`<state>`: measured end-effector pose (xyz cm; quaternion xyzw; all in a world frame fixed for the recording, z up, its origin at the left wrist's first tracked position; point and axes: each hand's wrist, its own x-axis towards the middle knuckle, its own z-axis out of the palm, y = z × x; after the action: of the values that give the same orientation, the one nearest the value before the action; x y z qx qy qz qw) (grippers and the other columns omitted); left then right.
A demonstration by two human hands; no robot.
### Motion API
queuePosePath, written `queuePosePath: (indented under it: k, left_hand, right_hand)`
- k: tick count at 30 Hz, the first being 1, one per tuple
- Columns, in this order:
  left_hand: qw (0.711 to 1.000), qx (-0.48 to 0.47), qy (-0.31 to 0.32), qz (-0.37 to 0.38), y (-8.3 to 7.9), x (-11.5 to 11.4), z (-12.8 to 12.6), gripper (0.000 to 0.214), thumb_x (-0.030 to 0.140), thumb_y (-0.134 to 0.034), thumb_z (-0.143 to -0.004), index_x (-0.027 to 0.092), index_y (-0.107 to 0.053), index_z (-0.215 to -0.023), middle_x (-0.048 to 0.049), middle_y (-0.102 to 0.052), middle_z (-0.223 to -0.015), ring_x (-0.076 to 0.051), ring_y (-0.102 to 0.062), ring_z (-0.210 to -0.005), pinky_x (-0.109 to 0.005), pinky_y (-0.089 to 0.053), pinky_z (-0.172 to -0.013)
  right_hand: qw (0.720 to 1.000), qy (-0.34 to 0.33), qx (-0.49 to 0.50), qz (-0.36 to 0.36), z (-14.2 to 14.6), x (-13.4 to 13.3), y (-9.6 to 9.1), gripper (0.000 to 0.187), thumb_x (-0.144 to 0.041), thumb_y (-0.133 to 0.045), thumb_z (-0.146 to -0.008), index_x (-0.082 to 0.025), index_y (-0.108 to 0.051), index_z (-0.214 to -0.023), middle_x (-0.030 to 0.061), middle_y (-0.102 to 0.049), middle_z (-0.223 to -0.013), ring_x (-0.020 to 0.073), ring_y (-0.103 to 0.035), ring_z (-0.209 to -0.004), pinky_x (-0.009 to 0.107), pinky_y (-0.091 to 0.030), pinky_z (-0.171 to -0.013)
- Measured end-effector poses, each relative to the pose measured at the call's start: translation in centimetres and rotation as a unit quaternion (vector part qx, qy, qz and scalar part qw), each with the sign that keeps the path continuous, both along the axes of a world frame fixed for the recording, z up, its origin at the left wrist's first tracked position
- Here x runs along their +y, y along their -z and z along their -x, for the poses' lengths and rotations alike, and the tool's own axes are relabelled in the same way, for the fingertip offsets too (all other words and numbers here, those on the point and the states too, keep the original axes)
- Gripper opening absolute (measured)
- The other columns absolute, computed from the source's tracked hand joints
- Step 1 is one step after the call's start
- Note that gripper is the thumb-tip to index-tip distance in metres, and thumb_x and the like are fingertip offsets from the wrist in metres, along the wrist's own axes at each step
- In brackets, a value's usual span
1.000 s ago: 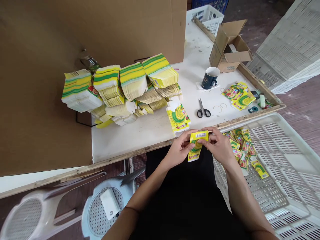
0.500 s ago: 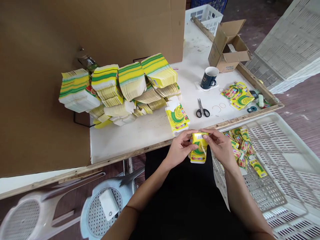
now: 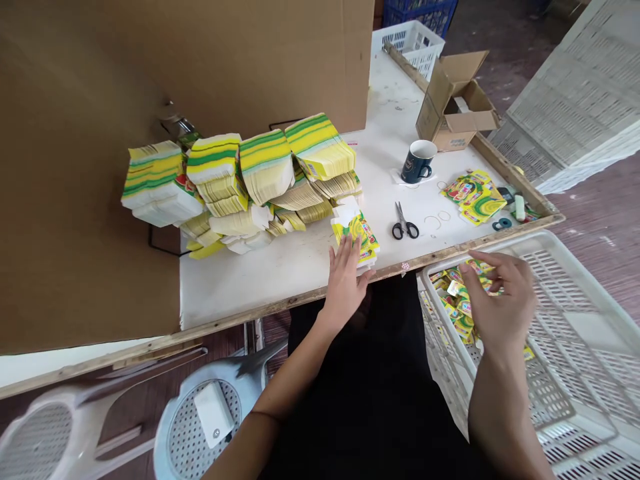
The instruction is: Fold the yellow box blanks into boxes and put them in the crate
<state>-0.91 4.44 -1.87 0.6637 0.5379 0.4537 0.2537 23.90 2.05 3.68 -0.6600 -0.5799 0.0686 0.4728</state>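
Observation:
My left hand [image 3: 345,277] lies with its fingers stretched out on a small pile of flat yellow-green cartons [image 3: 359,235] near the table's front edge. My right hand [image 3: 500,300] hovers over the white plastic crate [image 3: 575,313] at my right, fingers loosely spread, with nothing visible in it. Under it, in the crate's near corner, lie several folded yellow-green little boxes [image 3: 457,307]. Big stacks of the same flat cartons [image 3: 240,180] are heaped at the middle of the table.
A white table [image 3: 280,267] with a wooden rim carries scissors [image 3: 404,223], a dark mug [image 3: 417,161], an open cardboard box [image 3: 455,107], rubber bands and more cartons [image 3: 475,195]. A large cardboard sheet [image 3: 100,133] stands at the left. Plastic stools [image 3: 210,413] sit below.
Both hands held a small yellow box and folded it shut. Now the hands have parted: the right one went over the crate without the box, the left one onto the flat carton pile.

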Motion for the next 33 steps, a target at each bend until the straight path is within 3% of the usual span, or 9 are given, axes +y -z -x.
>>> queuePosePath:
  k: [4, 7, 9, 11, 14, 17, 21, 27, 33]
  left_hand:
    - [1.0, -0.011, 0.021, -0.004, 1.1, 0.1, 0.4, 0.035, 0.03, -0.056, -0.1, 0.025, -0.072, -0.131, -0.0101, -0.067, -0.144, -0.029, -0.057, -0.144, -0.058, -0.037, -0.127]
    - [0.994, -0.033, 0.092, -0.04, 0.6, -0.9, -0.2, 0.033, 0.026, -0.053, -0.102, 0.027, -0.075, -0.127, -0.0076, -0.072, -0.137, -0.026, -0.063, -0.137, -0.054, -0.045, -0.124]
    - [0.986, -0.044, 0.154, -0.052, 0.0, -1.7, -0.6, 0.031, 0.025, -0.057, -0.101, 0.028, -0.075, -0.126, -0.0079, -0.074, -0.134, -0.026, -0.066, -0.133, -0.054, -0.048, -0.121]
    - [0.98, -0.071, 0.177, -0.059, -0.6, -2.3, -0.8, 0.031, 0.026, -0.063, -0.098, 0.027, -0.074, -0.127, -0.0094, -0.072, -0.137, -0.027, -0.064, -0.136, -0.054, -0.047, -0.122]
    - [0.976, -0.181, 0.115, -0.034, -1.2, -2.6, -1.0, 0.049, 0.032, -0.071, -0.093, 0.026, -0.065, -0.141, -0.0121, -0.062, -0.151, -0.029, -0.05, -0.15, -0.053, -0.036, -0.129]
    - [0.931, -0.346, 0.097, 0.069, -1.8, -2.2, -0.9, 0.058, 0.048, -0.071, -0.092, 0.024, -0.062, -0.144, -0.0139, -0.062, -0.151, -0.032, -0.052, -0.148, -0.05, -0.04, -0.126]
    - [0.843, -0.442, 0.21, 0.224, -2.5, -1.5, -0.6, 0.065, 0.069, -0.075, -0.079, 0.018, -0.075, -0.121, -0.0161, -0.073, -0.133, -0.036, -0.063, -0.135, -0.05, -0.052, -0.113]
    - [0.823, -0.471, 0.215, 0.233, -2.8, -1.6, -0.5, 0.059, 0.061, -0.083, -0.075, 0.018, -0.077, -0.114, -0.0144, -0.074, -0.131, -0.035, -0.066, -0.129, -0.047, -0.053, -0.111]
    - [0.835, -0.487, 0.118, 0.229, -1.6, -1.6, -1.3, 0.045, 0.055, -0.084, -0.077, 0.015, -0.073, -0.093, -0.0087, -0.081, -0.099, -0.026, -0.076, -0.101, -0.038, -0.06, -0.094]
  right_hand:
    - [0.982, -0.095, 0.134, 0.093, 2.7, 0.9, 2.1, 0.027, -0.047, -0.071, -0.091, -0.023, -0.078, -0.1, 0.0057, -0.072, -0.085, 0.0179, -0.055, -0.067, 0.034, -0.046, -0.064]
    - [0.925, -0.134, 0.316, 0.164, 5.2, 1.8, 3.8, 0.043, -0.059, -0.073, -0.086, -0.02, -0.075, -0.105, 0.0052, -0.074, -0.081, 0.0156, -0.057, -0.061, 0.031, -0.046, -0.058]
    - [0.888, -0.141, 0.398, 0.182, 6.0, 2.2, 4.4, 0.05, -0.059, -0.081, -0.077, -0.019, -0.072, -0.106, 0.005, -0.076, -0.081, 0.0148, -0.059, -0.061, 0.028, -0.046, -0.055]
    - [0.877, -0.127, 0.431, 0.17, 6.3, 2.2, 4.5, 0.05, -0.054, -0.088, -0.071, -0.02, -0.07, -0.103, 0.0053, -0.077, -0.082, 0.0157, -0.064, -0.064, 0.027, -0.049, -0.055]
    - [0.877, -0.121, 0.445, 0.137, 6.2, 1.7, 4.1, 0.043, -0.048, -0.09, -0.071, -0.021, -0.07, -0.099, 0.0052, -0.078, -0.083, 0.0178, -0.07, -0.071, 0.029, -0.056, -0.063]
    - [0.858, -0.168, 0.458, 0.16, 6.6, 0.8, 3.6, 0.038, -0.048, -0.09, -0.072, -0.023, -0.073, -0.095, 0.0044, -0.077, -0.08, 0.0193, -0.072, -0.073, 0.032, -0.06, -0.067]
    - [0.828, -0.21, 0.481, 0.196, 7.5, 0.3, 3.6, 0.036, -0.05, -0.09, -0.071, -0.025, -0.076, -0.092, 0.0062, -0.08, -0.09, 0.0223, -0.075, -0.081, 0.036, -0.063, -0.071]
    - [0.828, -0.223, 0.48, 0.186, 7.5, 0.1, 4.0, 0.031, -0.046, -0.091, -0.072, -0.026, -0.081, -0.093, 0.0048, -0.081, -0.099, 0.0209, -0.076, -0.089, 0.037, -0.064, -0.083]
    - [0.859, -0.213, 0.43, 0.177, 7.9, -0.2, 3.6, 0.032, -0.05, -0.088, -0.075, -0.022, -0.079, -0.088, 0.0047, -0.081, -0.087, 0.0213, -0.075, -0.08, 0.037, -0.064, -0.079]
